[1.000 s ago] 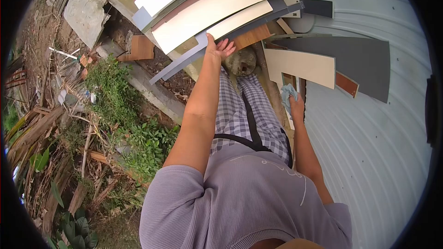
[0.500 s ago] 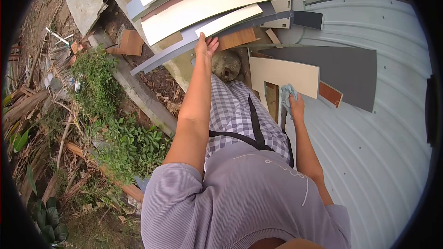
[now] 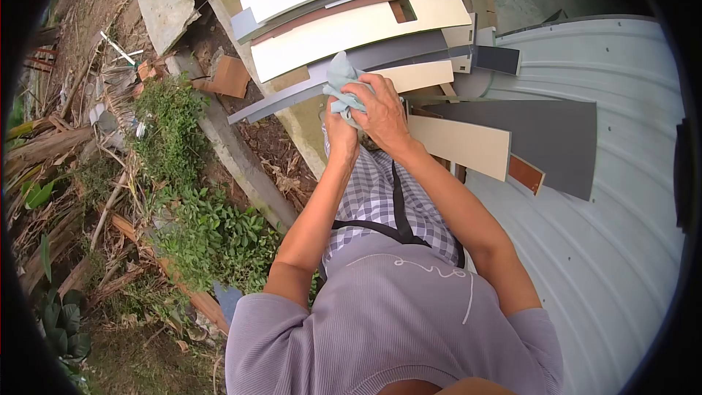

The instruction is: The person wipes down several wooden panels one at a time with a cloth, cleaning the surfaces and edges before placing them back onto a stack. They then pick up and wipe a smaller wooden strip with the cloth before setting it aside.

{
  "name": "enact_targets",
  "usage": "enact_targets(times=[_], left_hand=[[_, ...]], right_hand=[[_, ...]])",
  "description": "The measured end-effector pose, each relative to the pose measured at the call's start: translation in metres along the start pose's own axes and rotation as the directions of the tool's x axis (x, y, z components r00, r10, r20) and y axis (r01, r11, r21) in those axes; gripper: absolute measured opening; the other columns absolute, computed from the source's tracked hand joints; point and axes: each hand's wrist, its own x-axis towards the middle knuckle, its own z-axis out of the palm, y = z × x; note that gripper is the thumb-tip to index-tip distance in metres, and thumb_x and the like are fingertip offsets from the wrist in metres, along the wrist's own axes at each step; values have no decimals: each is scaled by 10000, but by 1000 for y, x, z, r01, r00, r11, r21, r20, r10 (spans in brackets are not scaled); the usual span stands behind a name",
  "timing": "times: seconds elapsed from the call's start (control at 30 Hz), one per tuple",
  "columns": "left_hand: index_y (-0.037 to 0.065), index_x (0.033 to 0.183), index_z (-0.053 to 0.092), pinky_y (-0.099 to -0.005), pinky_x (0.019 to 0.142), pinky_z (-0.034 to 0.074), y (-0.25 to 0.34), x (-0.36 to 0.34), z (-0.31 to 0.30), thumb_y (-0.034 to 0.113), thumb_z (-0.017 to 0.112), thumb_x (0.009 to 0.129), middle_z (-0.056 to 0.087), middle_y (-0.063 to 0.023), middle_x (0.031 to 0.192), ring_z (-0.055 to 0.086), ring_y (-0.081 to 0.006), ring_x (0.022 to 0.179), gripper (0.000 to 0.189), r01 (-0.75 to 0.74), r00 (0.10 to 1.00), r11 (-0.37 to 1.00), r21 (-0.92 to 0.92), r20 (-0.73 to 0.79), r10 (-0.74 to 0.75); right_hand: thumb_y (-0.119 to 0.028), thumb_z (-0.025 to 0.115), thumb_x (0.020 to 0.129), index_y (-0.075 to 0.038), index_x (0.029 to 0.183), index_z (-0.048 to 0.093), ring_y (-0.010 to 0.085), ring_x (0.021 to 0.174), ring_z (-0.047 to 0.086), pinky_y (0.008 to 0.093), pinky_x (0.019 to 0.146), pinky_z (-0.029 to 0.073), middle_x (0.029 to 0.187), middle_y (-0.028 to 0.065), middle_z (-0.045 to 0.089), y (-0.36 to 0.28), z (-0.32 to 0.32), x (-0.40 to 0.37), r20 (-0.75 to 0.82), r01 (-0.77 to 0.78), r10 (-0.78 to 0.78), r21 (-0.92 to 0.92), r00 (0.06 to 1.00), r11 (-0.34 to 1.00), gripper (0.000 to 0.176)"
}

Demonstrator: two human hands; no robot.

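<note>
My right hand [image 3: 384, 113] is closed around a crumpled light blue cloth [image 3: 342, 73]. Close beside it, my left hand [image 3: 340, 132] is closed at the near end of a narrow cream board strip [image 3: 420, 77]. That end lies under the cloth, and some left fingers are hidden there. From behind my right hand the strip reaches out to the right. Just beyond both hands lies a stack of boards, with a long cream board [image 3: 351, 33] that has a rectangular cutout and a long grey strip [image 3: 281, 102] sticking out to the left.
To the right, a cream panel [image 3: 464, 143] and a dark grey panel [image 3: 556, 146] rest on corrugated metal sheeting [image 3: 585, 271]. A concrete edge [image 3: 234, 164], green plants [image 3: 219, 238] and dry debris lie to the left. A broken slab [image 3: 167, 4] is at upper left.
My right hand has brought the cloth from the right side across to my left hand. The cream strip has come down off the stack towards me, and the view has shifted slightly.
</note>
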Motion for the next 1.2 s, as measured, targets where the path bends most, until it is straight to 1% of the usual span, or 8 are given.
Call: enact_targets(times=[0.3,0.37,0.47,0.63,0.73,1.03,1.1,1.2], left_hand=[[14,1086,489,-336,841,497,67,-35,-11,232,529,899,584,-97,1021,596,-194,933,290,44,998,998,-40,44,-43],[4,1089,485,-345,870,489,84,-36,-13,248,539,894,581,-110,1035,594,-209,955,318,-4,999,999,52,49,2],[-13,1122,489,-343,890,470,114,-41,0,235,552,889,577,-113,1039,581,-210,978,346,-95,990,991,96,110,84],[26,1098,548,-337,877,466,102,-59,27,28,603,790,572,-110,1102,557,-248,1052,313,-618,752,653,438,573,327],[65,1072,572,-367,898,465,96,-84,35,-29,613,714,560,-113,1126,528,-289,1102,373,-863,458,364,350,846,271],[129,1276,436,-443,1071,260,82,-120,7,116,656,764,384,-136,1341,306,-286,1298,558,-913,224,323,250,968,-115],[101,1375,260,-420,1074,227,76,-125,-3,316,635,809,307,-183,1385,242,-281,1326,713,-2,603,863,505,689,-402],[71,1385,168,-397,982,351,55,-119,9,484,549,833,397,-177,1292,376,-273,1232,788,147,576,808,570,615,-539]], right_hand=[[-63,656,704,-118,1039,562,300,926,516,394,813,422,1011,105,513,89,-41,-18,-364,-360,276,-186,889,914,353],[-131,585,821,-81,1080,540,255,859,560,354,753,460,967,103,564,153,-54,-43,-238,-699,786,362,571,617,268],[-209,542,873,-76,1121,521,204,805,577,301,655,484,937,78,595,167,-58,-71,130,-379,818,919,560,113,282],[-321,534,887,-100,1165,508,206,903,575,335,658,516,1054,68,578,41,-69,-64,568,-279,481,790,668,-546,356],[-350,525,889,-66,1195,491,230,988,573,378,758,526,1125,96,570,26,-76,-66,599,-323,522,786,607,-527,419],[-270,602,845,-35,1158,510,212,937,599,348,820,497,1087,102,588,65,-86,-154,643,-519,552,761,530,-389,402],[-258,620,830,-37,1151,511,197,928,598,326,811,493,1072,86,591,61,-93,-151,549,-507,625,819,554,-269,405],[-260,639,809,-30,1146,503,161,918,586,294,807,477,1040,61,588,27,-112,-139,441,-559,633,829,637,-15,430]])
